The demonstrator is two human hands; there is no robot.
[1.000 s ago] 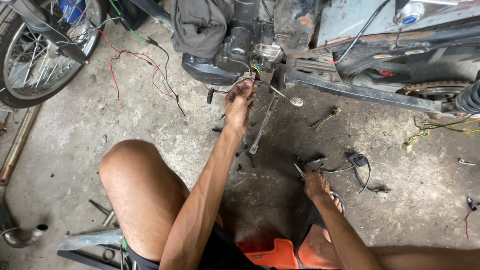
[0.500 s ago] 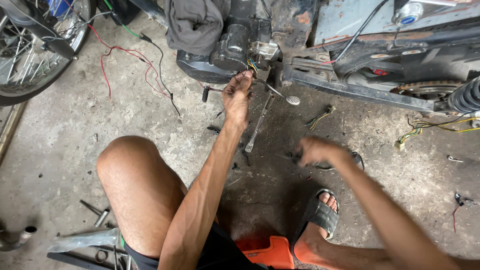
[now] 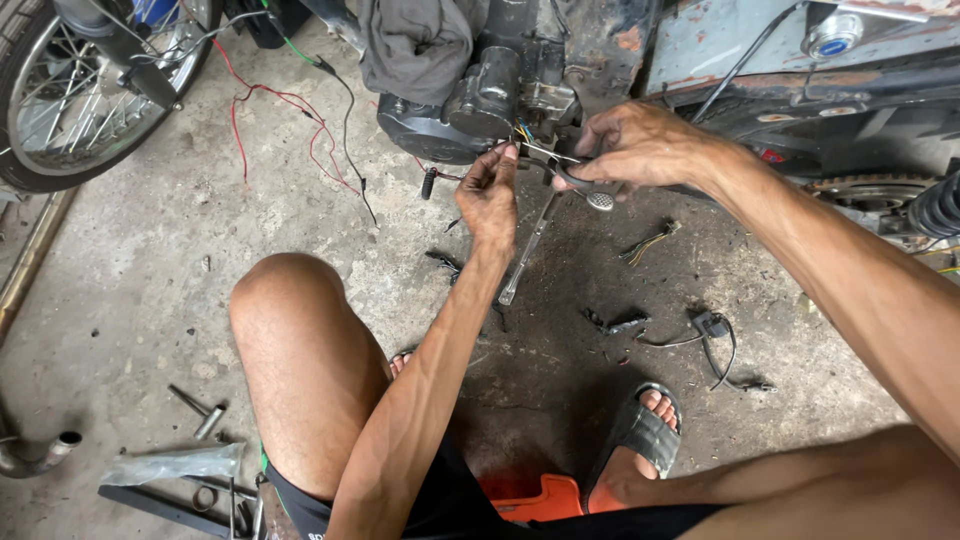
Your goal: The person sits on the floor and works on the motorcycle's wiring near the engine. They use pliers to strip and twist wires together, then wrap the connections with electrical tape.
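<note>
Both hands meet at the lower side of the motorcycle engine [image 3: 470, 110], which sits at the top of the view above the concrete floor [image 3: 150, 270]; the left hand [image 3: 488, 192] reaches up from below, its fingers [image 3: 508, 156] pinched together on a thin pale wire [image 3: 545, 153]; that wire runs nearly level, its long axis left to right, from the left fingertips toward the right hand [image 3: 640, 145]; a small bunch of coloured wires [image 3: 524, 131] comes out of the engine just above the pinch; the right hand comes in from the right, its fingers curled closed near the far end of the wire, though what exactly they grip cannot be told; just under the right hand a metal lever with a round end [image 3: 598, 200] sticks out, and a long bright metal bar [image 3: 525, 250] lies on the floor below, slanting from upper right to lower left; a grey cloth [image 3: 415, 45] hangs over the engine; red wires [image 3: 290, 125] trail over the floor to the left, near a spoked wheel [image 3: 70, 90]; black connectors with short leads [image 3: 700, 335] lie on the floor to the right, beside a sandalled foot [image 3: 640, 430].
</note>
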